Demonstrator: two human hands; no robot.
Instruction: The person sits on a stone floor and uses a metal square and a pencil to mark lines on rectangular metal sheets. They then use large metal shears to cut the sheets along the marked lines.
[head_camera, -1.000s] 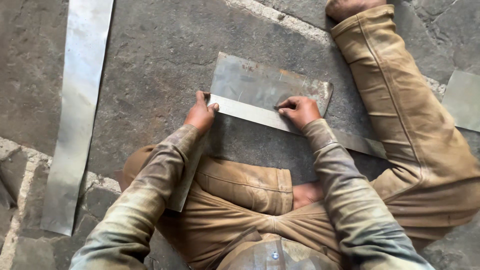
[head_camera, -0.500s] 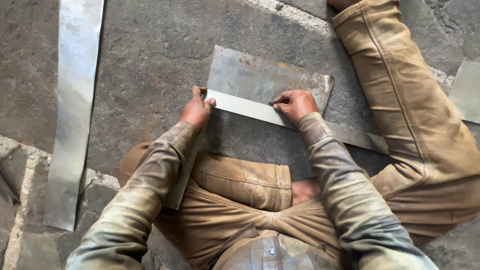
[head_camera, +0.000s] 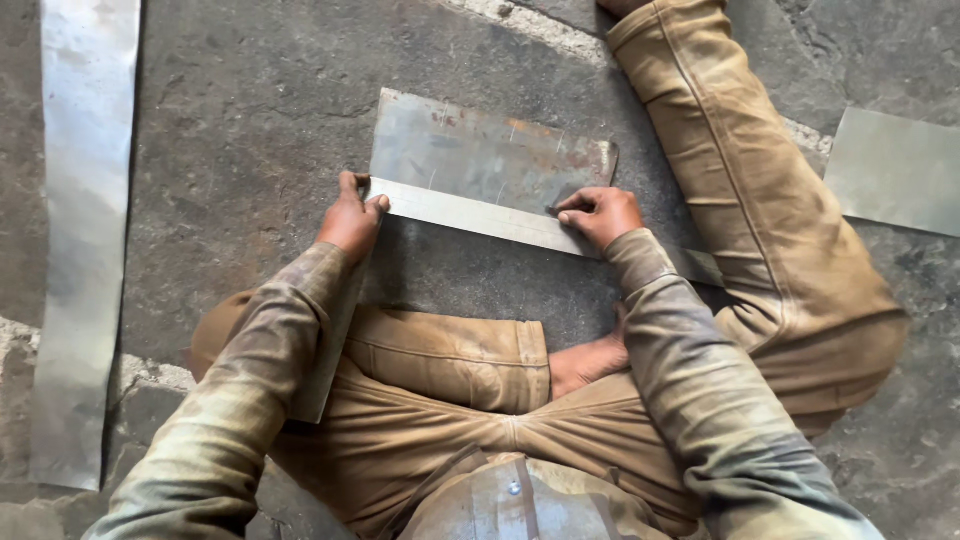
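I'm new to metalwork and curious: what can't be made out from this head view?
- Whether the right hand holds a marking tool: the fingers cover it.
- The square's downward arm: mostly under the left forearm.
- The square's far end: hidden under the right sleeve and leg.
- The long metal strip: cut off by the top edge.

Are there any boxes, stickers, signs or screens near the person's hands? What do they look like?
None in view: no packages, labels, signs or screens.
What is there is bare metal on a stone floor:
a grey rusty-patched metal sheet under a straight metal strip that the left hand and right hand press down.
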